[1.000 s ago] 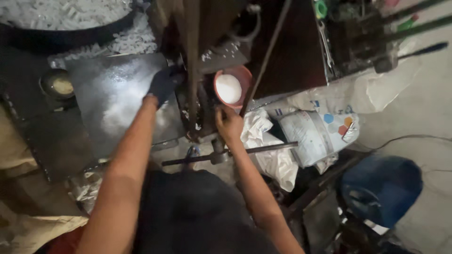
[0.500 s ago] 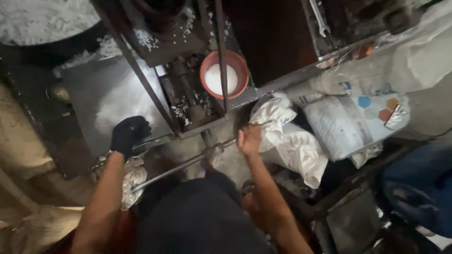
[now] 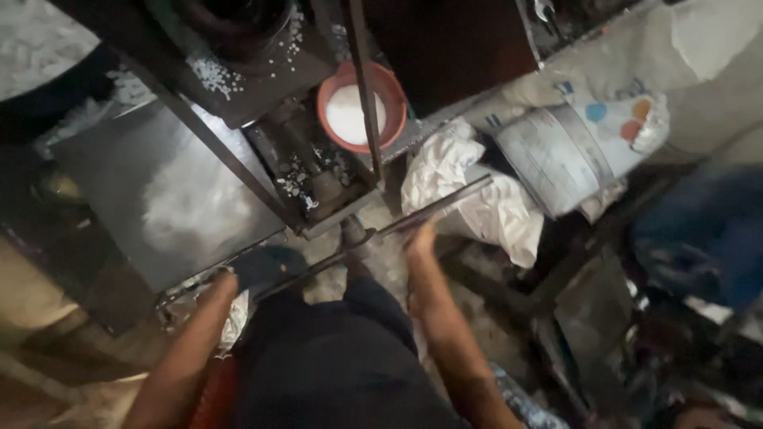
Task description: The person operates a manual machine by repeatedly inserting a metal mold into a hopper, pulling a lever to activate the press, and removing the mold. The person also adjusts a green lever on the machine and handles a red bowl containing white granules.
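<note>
A long dark metal bar (image 3: 373, 237) is running aslant across the middle of the frame, from lower left up toward the right, and both hands are gripping it. The left hand (image 3: 266, 266), in a dark glove, is closing around the bar's lower left stretch; the bare right hand (image 3: 420, 237) is wrapping its fingers over the bar further right. Where the bar is meeting a thick round hub (image 3: 355, 236) between the hands, it appears to be working as the turning handle of the dark press machine (image 3: 310, 171) just above.

Judging by how things lie, the work is mid-way: the hands are on the handle, white granules (image 3: 211, 75) are lying scattered over the machine's top in the upper left, and a red bowl (image 3: 391, 89) at upper centre is holding white powder. Whether a pressing is finished cannot be told.

A grey metal sheet (image 3: 171, 199) dusted white is lying to the left. Crumpled white cloth (image 3: 477, 202) and a printed sack (image 3: 572, 151) are sitting to the right.
</note>
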